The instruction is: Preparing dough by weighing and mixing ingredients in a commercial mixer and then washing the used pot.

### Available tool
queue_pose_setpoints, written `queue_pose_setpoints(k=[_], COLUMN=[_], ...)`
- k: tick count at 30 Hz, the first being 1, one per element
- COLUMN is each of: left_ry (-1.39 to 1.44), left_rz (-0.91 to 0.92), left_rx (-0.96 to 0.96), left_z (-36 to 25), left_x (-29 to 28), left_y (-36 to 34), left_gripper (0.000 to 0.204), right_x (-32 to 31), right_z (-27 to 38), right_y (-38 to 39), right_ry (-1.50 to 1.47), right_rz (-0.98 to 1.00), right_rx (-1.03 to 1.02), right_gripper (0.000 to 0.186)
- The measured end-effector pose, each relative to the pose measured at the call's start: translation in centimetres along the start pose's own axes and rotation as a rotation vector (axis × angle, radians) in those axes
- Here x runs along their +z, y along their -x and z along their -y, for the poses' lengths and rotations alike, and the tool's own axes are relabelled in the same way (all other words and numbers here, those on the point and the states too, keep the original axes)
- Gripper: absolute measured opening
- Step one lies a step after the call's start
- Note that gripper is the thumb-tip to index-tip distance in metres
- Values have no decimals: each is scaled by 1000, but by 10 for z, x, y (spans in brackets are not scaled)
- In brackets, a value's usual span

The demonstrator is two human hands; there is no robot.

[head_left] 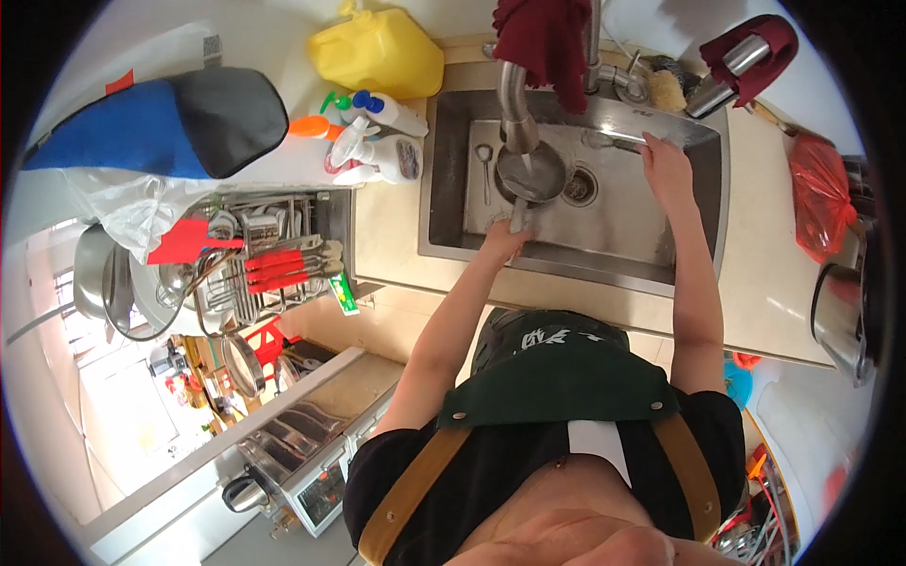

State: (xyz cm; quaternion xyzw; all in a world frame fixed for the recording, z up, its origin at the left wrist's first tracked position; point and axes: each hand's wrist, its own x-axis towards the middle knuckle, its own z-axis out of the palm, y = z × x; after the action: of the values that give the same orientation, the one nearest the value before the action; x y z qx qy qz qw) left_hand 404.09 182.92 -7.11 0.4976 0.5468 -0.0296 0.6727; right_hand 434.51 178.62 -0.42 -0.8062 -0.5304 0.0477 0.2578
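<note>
In the stainless steel sink, a small round metal pan sits under the tap, with water running into it. My left hand is closed round the pan's handle, which points toward me. Over the sink's right side, my right hand has its fingers pressed together at the end of a slim metal utensil; its far end is blurred, and I cannot tell its exact kind. A metal spoon lies on the sink floor, left of the pan. The drain lies right of the pan.
Dark red cloths hang over the tap. Spray bottles and a yellow jug stand left of the sink. A sponge rests behind it. A red plastic bag is at the right. Racked utensils stand at the left.
</note>
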Motion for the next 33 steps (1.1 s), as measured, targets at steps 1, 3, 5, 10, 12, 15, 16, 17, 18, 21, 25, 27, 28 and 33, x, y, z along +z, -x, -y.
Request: queue_pose_setpoints(k=[1,3,5,10,12,15,16,17,18,21,25,27,28,33], left_ry=[-458,-788,-1118,-1357,-1367,-1374,-1355,-1337,-1331,-1366,-1429,-1456,-1486,-1443], left_rz=[-180,-311,-441,-711,-747,-789,-803,-815,-816,-830,-831,-825,-815,-856], left_rx=[77,114,151,189,229,239,245,254,244,224,166,167,153,160], left_z=[-2,3,-2,-18,-23,-25,-26,-24,-22,-16,-10,-11,-12,-9], left_x=[-3,-6,-12,-45,-55,-55,-54,-53,-52,-49,-47,-45,-45,-44], left_y=[2,5,9,31,40,52,55,57,58,61,74,77,79,90], left_gripper=[14,14,15,12,11,10,11,13,13,13,11,8,8,13], right_x=[3,11,28,37,38,31,32,37,40,41,22,28,33,22], right_z=[-10,-24,-49,-50,-46,-41,-38,-42,-53,-60,-31,-50,-62,-69], right_y=[-10,-32,-63,-137,-155,-169,-170,-171,-173,-158,-106,-68,-49,22], right_ry=[145,173,202,58,41,55,86,87,228,347,194,198,200,105], right_rz=[71,98,129,587,595,618,628,640,537,403,525,357,192,365], right_rx=[-74,-114,-147,260,263,241,214,203,14,-164,-47,-180,-315,-80], right_gripper=[24,28,32,38,37,34,33,33,34,38,52,54,56,45])
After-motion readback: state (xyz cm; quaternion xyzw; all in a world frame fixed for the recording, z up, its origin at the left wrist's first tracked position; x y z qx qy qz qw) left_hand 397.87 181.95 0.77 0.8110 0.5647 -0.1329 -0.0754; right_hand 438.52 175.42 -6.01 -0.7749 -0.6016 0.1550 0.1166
